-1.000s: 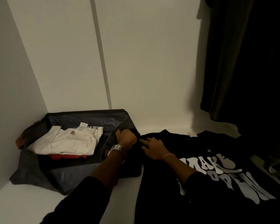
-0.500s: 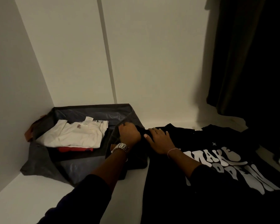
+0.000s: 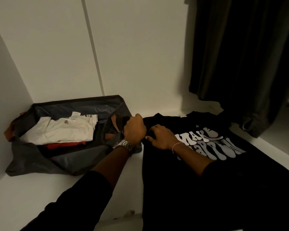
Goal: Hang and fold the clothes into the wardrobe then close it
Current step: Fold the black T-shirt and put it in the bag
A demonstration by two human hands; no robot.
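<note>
A black T-shirt (image 3: pixel 182 184) with white lettering lies spread on the white wardrobe shelf (image 3: pixel 32 195), print up. My left hand (image 3: pixel 135 129), a metal watch on its wrist, grips the shirt's left sleeve, fingers curled round the dark cloth. My right hand (image 3: pixel 162 136), with a thin bracelet, presses down on the shirt just left of the lettering, fingers bent. The sleeve itself is mostly hidden under my left hand.
A dark grey fabric box (image 3: pixel 30 159) stands at the back left, holding a folded white garment (image 3: pixel 60 132) over a red one (image 3: pixel 63 145). Dark clothes (image 3: pixel 244 60) hang at the right, their hems reaching the shelf. White walls close the back and left.
Both hands stay at the shirt's left sleeve. My left hand has closed tighter on the cloth, and my right hand's fingers have bent more. The camera has shifted a little.
</note>
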